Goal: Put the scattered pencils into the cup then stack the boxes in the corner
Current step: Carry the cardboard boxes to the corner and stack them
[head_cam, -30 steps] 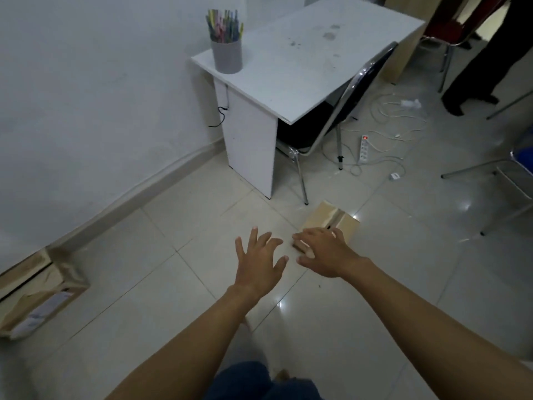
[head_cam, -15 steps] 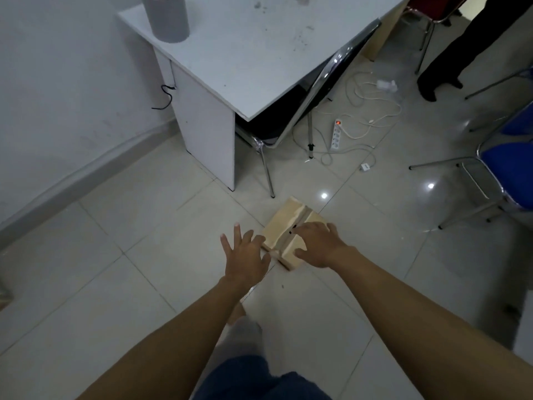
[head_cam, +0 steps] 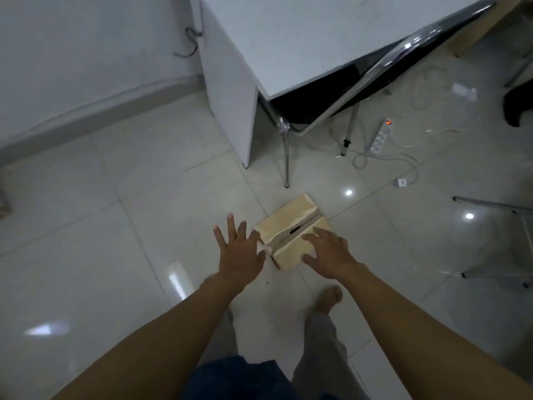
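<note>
The cardboard box (head_cam: 288,226) is being left flat on the floor (head_cam: 144,226), seam and long axis pointing to about 2 o'clock. It's being flanked: left hand (head_cam: 239,252) spread open at its 9 o'clock edge, right hand (head_cam: 328,252) being laid open-fingered on top.

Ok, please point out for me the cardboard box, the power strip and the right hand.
cardboard box (head_cam: 284,223): head view, on its left top flap.
power strip (head_cam: 380,137): head view, middle of its white body.
right hand (head_cam: 328,252): head view, on the back of the hand.
</note>
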